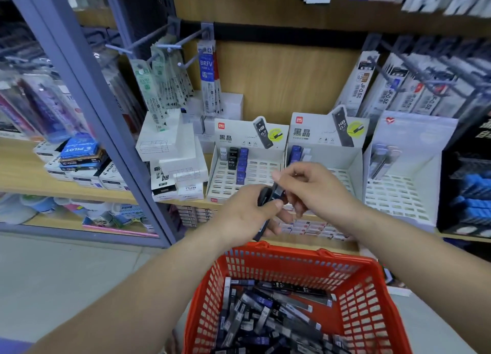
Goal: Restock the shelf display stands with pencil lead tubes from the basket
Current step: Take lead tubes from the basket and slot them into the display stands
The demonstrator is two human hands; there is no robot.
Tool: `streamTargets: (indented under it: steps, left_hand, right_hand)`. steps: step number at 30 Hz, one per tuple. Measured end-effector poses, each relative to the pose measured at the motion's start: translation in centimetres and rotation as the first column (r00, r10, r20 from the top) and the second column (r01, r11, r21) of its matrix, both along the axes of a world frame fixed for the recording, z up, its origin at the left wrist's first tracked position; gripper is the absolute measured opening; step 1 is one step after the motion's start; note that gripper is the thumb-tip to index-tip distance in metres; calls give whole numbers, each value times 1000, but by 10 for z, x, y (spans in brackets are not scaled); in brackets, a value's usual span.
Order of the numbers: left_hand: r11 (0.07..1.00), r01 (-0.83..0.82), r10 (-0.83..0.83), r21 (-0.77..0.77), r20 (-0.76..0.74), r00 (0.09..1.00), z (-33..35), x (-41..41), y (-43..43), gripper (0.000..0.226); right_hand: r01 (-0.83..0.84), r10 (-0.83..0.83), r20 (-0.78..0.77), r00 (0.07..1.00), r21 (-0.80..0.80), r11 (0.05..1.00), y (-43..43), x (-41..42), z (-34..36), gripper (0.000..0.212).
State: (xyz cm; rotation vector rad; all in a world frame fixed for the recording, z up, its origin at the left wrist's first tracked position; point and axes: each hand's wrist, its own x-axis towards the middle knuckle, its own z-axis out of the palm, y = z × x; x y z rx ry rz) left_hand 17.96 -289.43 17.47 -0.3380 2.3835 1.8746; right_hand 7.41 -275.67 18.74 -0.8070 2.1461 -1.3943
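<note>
A: Head view: left hand (249, 215) fisted round a bunch of lead tubes (271, 194); right hand (310, 186) pinching one out, above the red basket (366, 287).

B: Step?

A: Mid-restock, likely. Next: slot it upright into the left display stand (247, 175), mostly empty.

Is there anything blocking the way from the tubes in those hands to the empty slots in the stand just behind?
Nothing visible. The left hand and right hand hold dark tubes just in front of the left stand, whose open slots lie uncovered. Only a few tubes already stand at its back.
</note>
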Motion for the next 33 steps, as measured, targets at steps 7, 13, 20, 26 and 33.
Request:
streamTargets:
  steps: [7, 13, 20, 26, 33]
  left_hand:
    - [991, 133, -133, 22, 18, 991, -3, -2, 37, 15]
    - [996, 77, -77, -41, -5, 997, -7, -8, 35, 12]
    - [1000, 17, -17, 12, -9, 1000, -9, -10, 29, 10]
    - [985, -173, 172, -1, 110, 979, -13, -11, 9, 12]
    - [969, -244, 245, -23, 108, 963, -10, 6, -33, 22]
  right_hand:
    - [-2, -2, 179, 984, 20, 1000, 54, -3, 9, 12]
    - [57, -40, 197, 980, -85, 995, 59, -8, 5, 16]
    - [128, -60, 322, 945, -195, 972, 57, -11, -8, 12]
    - [298, -231, 245, 942, -286, 911, 49, -15, -12, 12]
    - [357, -352, 70, 934, -265, 896, 16, -31, -7, 11]
